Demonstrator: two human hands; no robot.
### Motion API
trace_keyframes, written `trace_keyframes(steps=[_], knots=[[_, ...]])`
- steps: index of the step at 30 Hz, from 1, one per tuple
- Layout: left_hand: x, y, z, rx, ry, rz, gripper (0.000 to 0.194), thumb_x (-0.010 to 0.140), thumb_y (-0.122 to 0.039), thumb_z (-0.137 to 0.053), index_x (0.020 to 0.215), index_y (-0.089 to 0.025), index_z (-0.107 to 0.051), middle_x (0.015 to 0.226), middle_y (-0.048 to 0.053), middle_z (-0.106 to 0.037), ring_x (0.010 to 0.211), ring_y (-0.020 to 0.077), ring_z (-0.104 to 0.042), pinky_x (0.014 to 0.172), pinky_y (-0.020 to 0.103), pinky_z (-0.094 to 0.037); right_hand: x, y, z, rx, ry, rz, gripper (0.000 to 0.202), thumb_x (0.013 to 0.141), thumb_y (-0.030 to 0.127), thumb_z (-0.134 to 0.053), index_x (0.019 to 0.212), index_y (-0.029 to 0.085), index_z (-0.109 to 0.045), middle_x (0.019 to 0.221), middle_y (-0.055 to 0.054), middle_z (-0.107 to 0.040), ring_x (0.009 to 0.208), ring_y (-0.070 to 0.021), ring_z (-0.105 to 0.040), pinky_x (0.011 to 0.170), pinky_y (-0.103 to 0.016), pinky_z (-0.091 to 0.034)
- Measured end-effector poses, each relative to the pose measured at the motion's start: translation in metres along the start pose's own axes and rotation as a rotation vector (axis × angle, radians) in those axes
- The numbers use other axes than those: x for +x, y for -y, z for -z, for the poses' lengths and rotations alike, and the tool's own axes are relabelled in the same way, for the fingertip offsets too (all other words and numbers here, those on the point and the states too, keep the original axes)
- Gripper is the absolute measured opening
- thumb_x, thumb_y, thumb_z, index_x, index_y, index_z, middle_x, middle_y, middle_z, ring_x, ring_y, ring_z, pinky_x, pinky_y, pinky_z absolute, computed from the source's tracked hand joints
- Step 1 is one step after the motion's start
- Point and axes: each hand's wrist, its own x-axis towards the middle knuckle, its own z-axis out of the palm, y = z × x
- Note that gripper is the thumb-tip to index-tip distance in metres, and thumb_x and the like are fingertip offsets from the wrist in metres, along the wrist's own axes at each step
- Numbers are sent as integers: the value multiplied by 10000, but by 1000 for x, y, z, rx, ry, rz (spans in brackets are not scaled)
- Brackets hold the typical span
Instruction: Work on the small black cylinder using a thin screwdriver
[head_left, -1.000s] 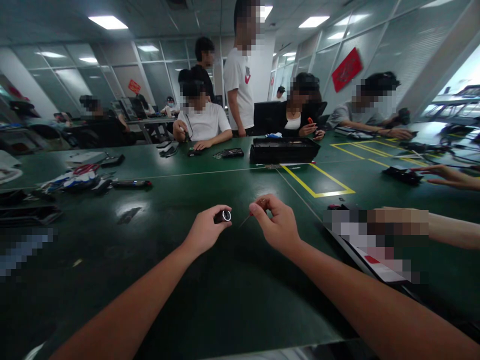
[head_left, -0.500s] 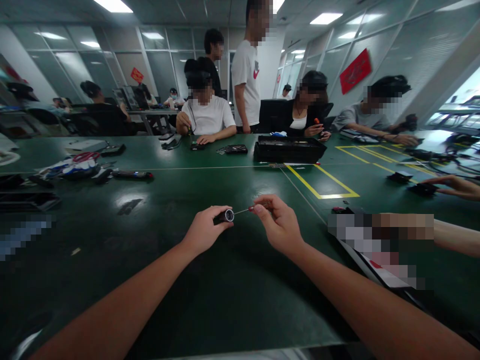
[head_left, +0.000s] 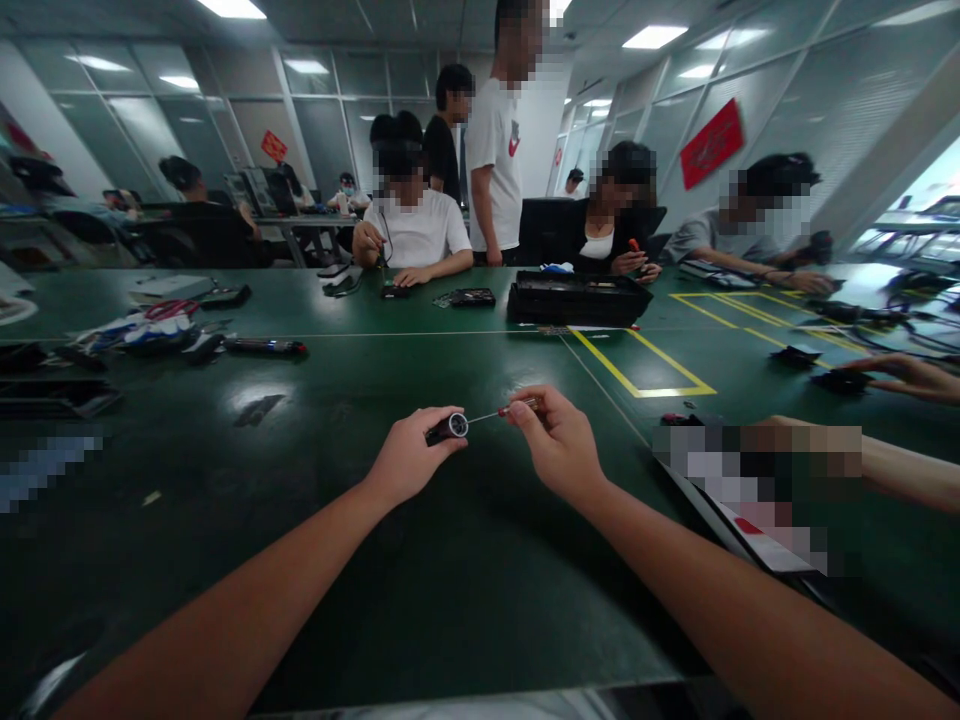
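Note:
Near the middle of the view, my left hand [head_left: 409,455] is closed around a small dark cylinder [head_left: 448,428] whose round, silver-rimmed end faces right. My right hand [head_left: 559,440] pinches the reddish handle of a thin screwdriver [head_left: 517,408]. Its metal shaft points left, and the tip is at the cylinder's rimmed end; whether it touches is too small to tell. Both hands are held above the green table [head_left: 450,600].
A long black case [head_left: 577,300] lies beyond my hands. Tools and cables [head_left: 157,330] are piled at the left, by a dark pen-like tool [head_left: 266,346]. Another person's hand [head_left: 911,378] reaches in from the right. Several people sit or stand across the table.
My right hand has shifted slightly, and more of the screwdriver's handle shows. My left hand has barely moved. Behind the table, a person in black has moved right.

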Motion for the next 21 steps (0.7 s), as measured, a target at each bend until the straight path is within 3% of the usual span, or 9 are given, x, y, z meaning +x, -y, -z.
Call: trace_keyframes(steps=[3, 5, 9, 12, 17, 21], knots=[[0, -1, 0, 24, -2, -18, 409, 833, -246, -734, 1237, -264, -678, 1220, 51, -688, 1138, 247, -617, 1030, 425, -458, 3, 4, 4, -104, 6, -19, 268, 933, 450, -583, 851, 208, -668, 696, -10, -697, 625, -162, -638, 590, -285, -453], [0, -3, 1, 42, -5, -33, 398, 833, -252, -735, 1228, -266, -684, 1214, 52, -693, 1138, 258, -620, 1062, 460, -433, 4, 6, 6, -200, 5, -39, 392, 925, 505, -579, 675, 208, -631, 542, 20, -584, 498, -131, -528, 506, -271, -363], [1, -4, 1, 79, 7, -49, 374, 840, -250, -733, 1212, -268, -691, 1230, 49, -697, 1179, 268, -608, 1175, 559, -272, 6, 6, 7, -291, 31, -62, 587, 952, 575, -492, 494, 209, -518, 433, 38, -414, 415, -103, -383, 461, -282, -264], [1, -3, 1, 87, 9, -46, 375, 837, -242, -737, 1208, -270, -691, 1232, 43, -698, 1196, 265, -601, 1188, 564, -236, 6, 6, 6, -335, 58, -57, 594, 958, 583, -471, 500, 209, -524, 437, 34, -423, 419, -108, -390, 467, -287, -260], [1, -3, 3, 63, -17, -43, 378, 816, -224, -751, 1190, -254, -705, 1179, 51, -709, 1105, 255, -632, 1029, 446, -447, 9, 8, 8, -366, 113, -55, 506, 964, 565, -474, 639, 207, -621, 510, 14, -528, 466, -133, -461, 482, -294, -277], [2, -3, 5, 71, -31, -49, 377, 813, -221, -756, 1186, -248, -709, 1165, 49, -712, 1083, 250, -635, 997, 423, -462, 10, 7, 9, -320, 171, -53, 387, 957, 511, -522, 754, 205, -646, 576, 3, -588, 520, -150, -523, 512, -292, -327]])
